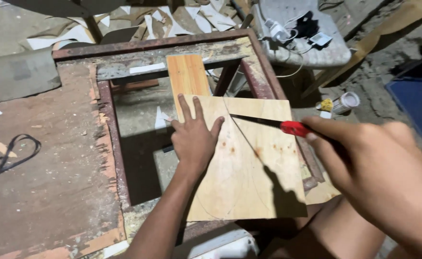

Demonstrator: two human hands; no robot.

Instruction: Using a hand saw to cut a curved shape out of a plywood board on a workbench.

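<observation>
Fingers (192, 112) flat on plywood (249, 163), seemingly.

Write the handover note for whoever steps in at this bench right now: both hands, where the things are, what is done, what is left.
Left hand: flat, fingers spread, pressing the plywood sheet down.
Right hand: closed on the red-handled saw, blade lying over the sheet's upper part.
Plywood sheet lies across the rusty metal frame, with a narrow wooden board under its far edge.
Done: curved pencil lines are drawn on the sheet; a dark line runs from its top edge, cut or drawn, cannot tell.
Left: the curves look uncut.
</observation>
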